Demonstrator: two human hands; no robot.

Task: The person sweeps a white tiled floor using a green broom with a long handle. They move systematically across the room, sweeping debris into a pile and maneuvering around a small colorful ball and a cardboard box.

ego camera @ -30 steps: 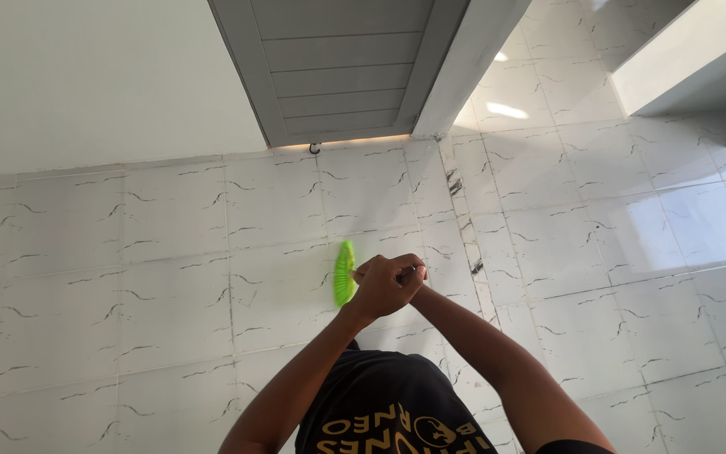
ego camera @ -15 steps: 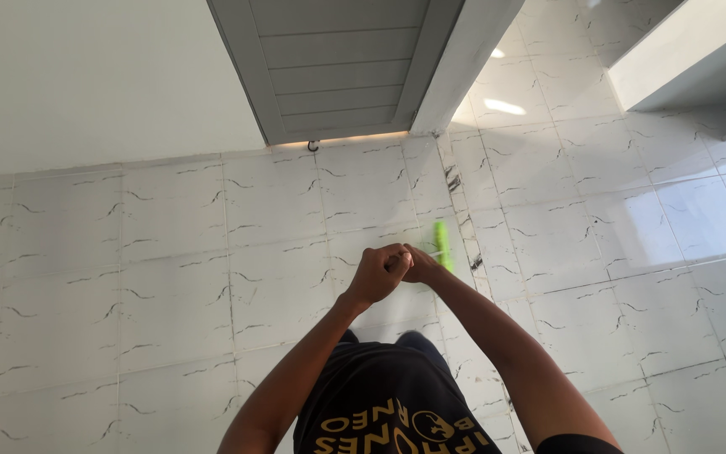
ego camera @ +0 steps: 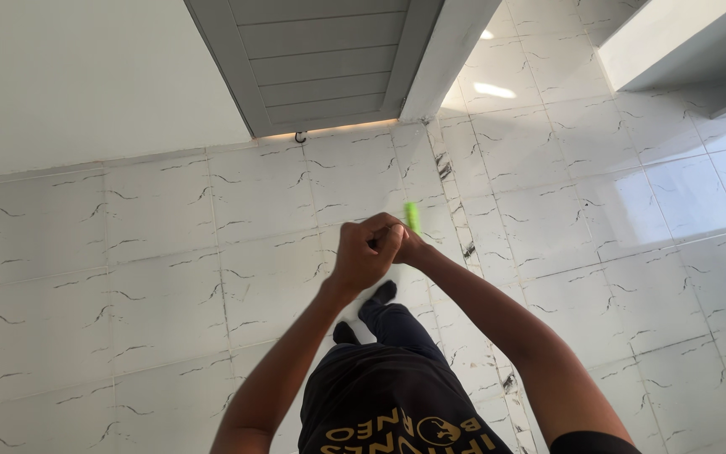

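Most of the view is white floor of glossy tiles veined with dark streaks, meeting a plain white wall at the upper left and a grey panelled door at the top, with light showing under its lower edge. Below that, the person's dark shirt with yellow print fills the bottom centre, one foot showing above it. Both arms reach forward and meet: the left hand is a closed fist, the right hand pressed against it, both wrapped around a thin handle. Just past the knuckles a small bright green brush head sticks out over the tiles
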